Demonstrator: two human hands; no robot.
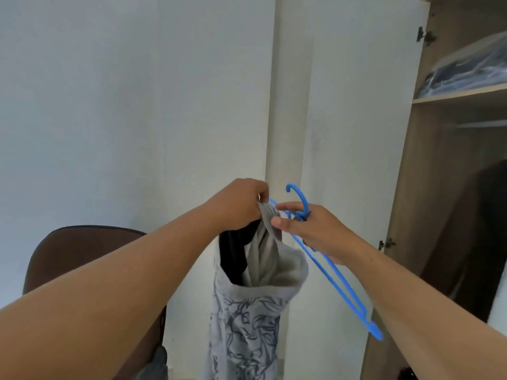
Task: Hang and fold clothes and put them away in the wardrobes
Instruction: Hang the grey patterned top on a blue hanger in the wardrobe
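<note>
A plain white painted wall (82,105) filled the left and far side of the room, meeting a white square pillar (290,105) near the middle. At the lower left stood a dark brown padded chair back (68,256), near the wall. On the right an open light wooden wardrobe (406,187) showed a wooden shelf (461,96), a clear plastic-wrapped dark bundle (472,69) on it, and a pale metal hanging rail (482,124) below. Soft, even light lay over the walls

I see a grey printed garment (247,319) hanging bunched, its neck opening gaping dark. A blue plastic hanger (329,267) slants beside it, hook up. The wooden wardrobe (417,187) stands open at right.
</note>
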